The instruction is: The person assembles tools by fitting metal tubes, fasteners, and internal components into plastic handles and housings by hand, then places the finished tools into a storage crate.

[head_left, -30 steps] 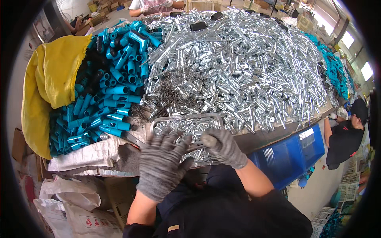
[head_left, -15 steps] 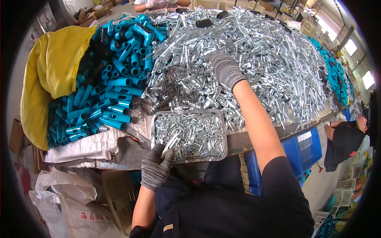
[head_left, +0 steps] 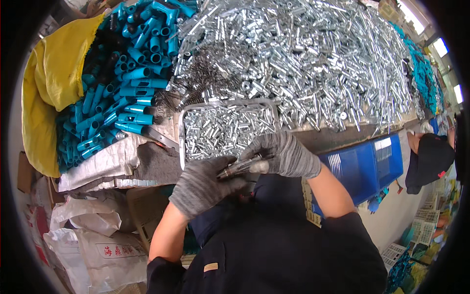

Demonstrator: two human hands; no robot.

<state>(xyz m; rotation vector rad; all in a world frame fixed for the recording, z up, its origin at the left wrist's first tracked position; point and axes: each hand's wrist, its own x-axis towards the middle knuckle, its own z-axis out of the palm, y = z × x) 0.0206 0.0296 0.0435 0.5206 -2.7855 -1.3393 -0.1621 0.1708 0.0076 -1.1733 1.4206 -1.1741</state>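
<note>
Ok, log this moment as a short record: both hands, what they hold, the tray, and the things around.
Left hand: gray-gloved left hand, fingers closed on a slim silvery part
Right hand: gray-gloved right hand, gripping the same part
Held part: in front of the tray's near edge
Tray: metal tray filled with small silvery pieces
Beyond tray: heaped metal parts; dark springs
Left side: teal tubes, yellow sack
Right side: blue plastic bins; co-worker in dark clothes
</note>
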